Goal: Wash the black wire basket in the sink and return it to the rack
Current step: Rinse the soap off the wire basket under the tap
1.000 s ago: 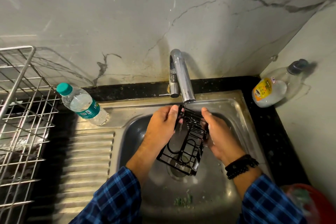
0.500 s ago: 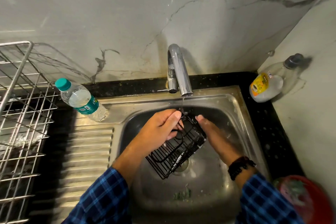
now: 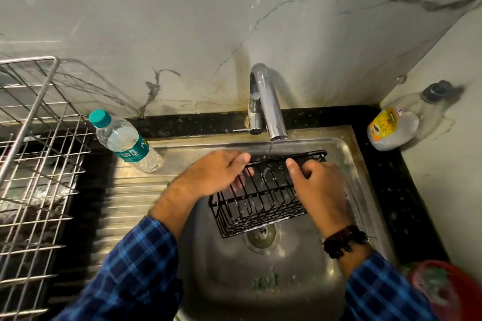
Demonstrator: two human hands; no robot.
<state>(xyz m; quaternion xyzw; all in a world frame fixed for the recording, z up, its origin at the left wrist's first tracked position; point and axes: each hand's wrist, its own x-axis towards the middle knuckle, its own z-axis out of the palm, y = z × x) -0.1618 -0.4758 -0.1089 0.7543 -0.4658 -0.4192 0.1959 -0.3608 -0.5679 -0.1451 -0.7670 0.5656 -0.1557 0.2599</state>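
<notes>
The black wire basket (image 3: 258, 200) hangs over the steel sink (image 3: 347, 148), lying lengthwise left to right with its open side facing me. A thin stream of water from the chrome tap (image 3: 268, 107) falls onto its far rim. My left hand (image 3: 214, 172) grips the far rim at the left, fingers curled over the wire. My right hand (image 3: 318, 185) grips the rim and right side, thumb hooked on the top wire. The silver wire rack (image 3: 34, 164) stands on the counter at the far left.
A water bottle (image 3: 125, 141) with a teal cap stands on the ribbed drainboard (image 3: 135, 206) between rack and sink. A dish-soap bottle (image 3: 393, 128) leans in the back right corner. A red container (image 3: 448, 292) sits at the bottom right. Green scraps (image 3: 264, 280) lie near the drain (image 3: 259, 236).
The basket has been turned from a slanted, end-on position to lie crosswise under the tap. Both hands shifted their hold onto its far rim.
</notes>
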